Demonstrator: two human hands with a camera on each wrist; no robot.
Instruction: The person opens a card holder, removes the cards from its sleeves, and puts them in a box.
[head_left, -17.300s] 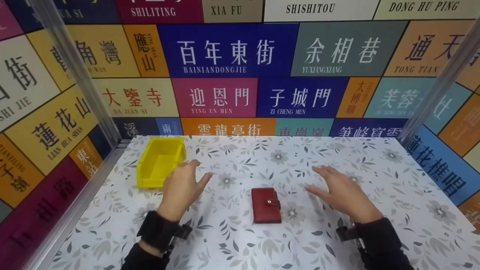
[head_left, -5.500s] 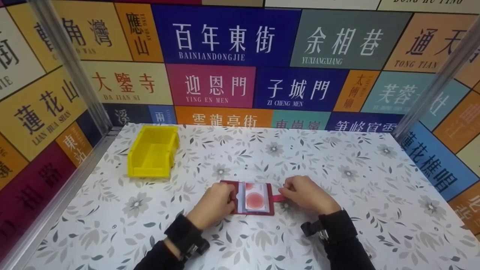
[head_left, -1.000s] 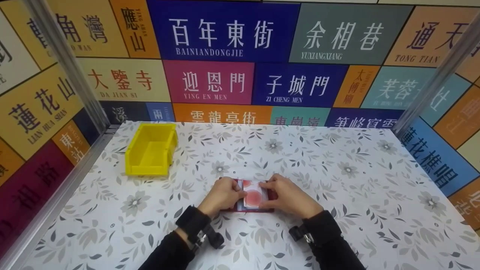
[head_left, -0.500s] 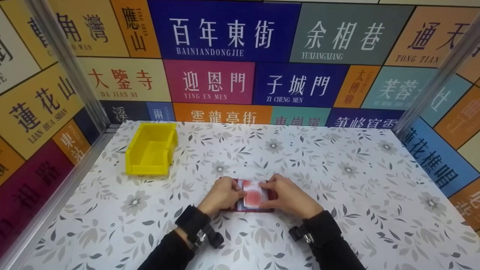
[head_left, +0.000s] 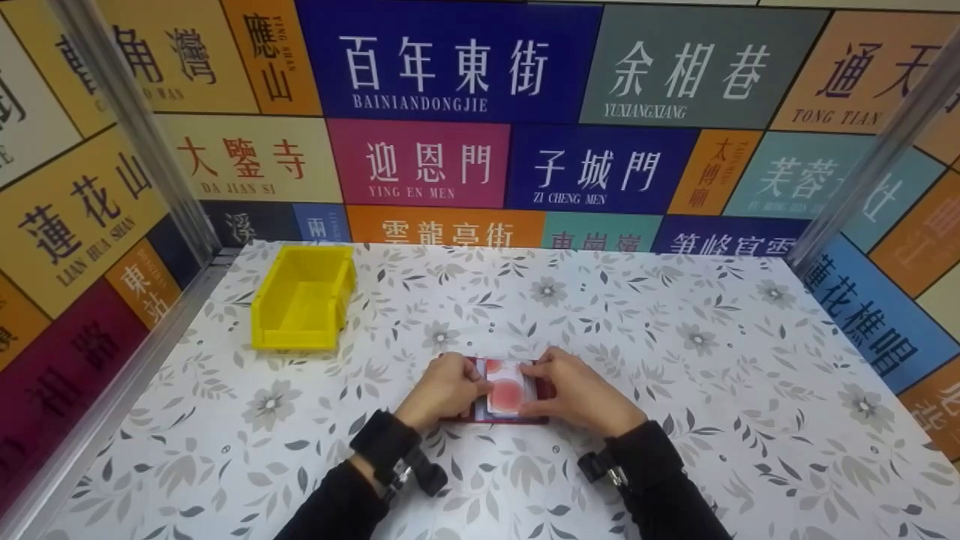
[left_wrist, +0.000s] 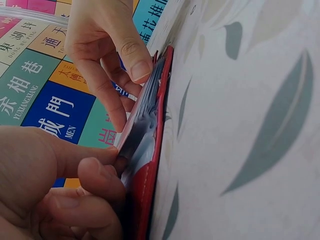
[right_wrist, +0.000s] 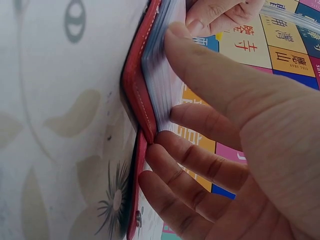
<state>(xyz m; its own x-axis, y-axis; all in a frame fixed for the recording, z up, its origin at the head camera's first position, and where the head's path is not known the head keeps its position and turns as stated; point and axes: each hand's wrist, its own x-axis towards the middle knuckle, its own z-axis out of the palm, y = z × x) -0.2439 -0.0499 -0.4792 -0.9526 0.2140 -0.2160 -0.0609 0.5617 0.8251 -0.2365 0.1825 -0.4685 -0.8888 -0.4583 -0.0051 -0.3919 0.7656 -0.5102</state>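
The red leather-look card holder [head_left: 544, 388] probably wants light pressure, left hand [head_left: 441, 390] pinching its clear plastic sleeves [right_wrist: 156, 75] at left, right hand [head_left: 583, 394] gripping them at right.

The left hand [left_wrist: 52, 182] and right hand [left_wrist: 107, 42] grip the stacked sleeves [left_wrist: 146, 104] of a red card holder [left_wrist: 142, 185] on the desk [left_wrist: 215, 105].

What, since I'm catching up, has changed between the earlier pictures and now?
The wallet, shut at first, now lies open to the left. Both hands came in to it: the right hand let go of the strap and moved left to grip the card sleeves; the left hand moved right to pinch their left edge. The bin stayed put.
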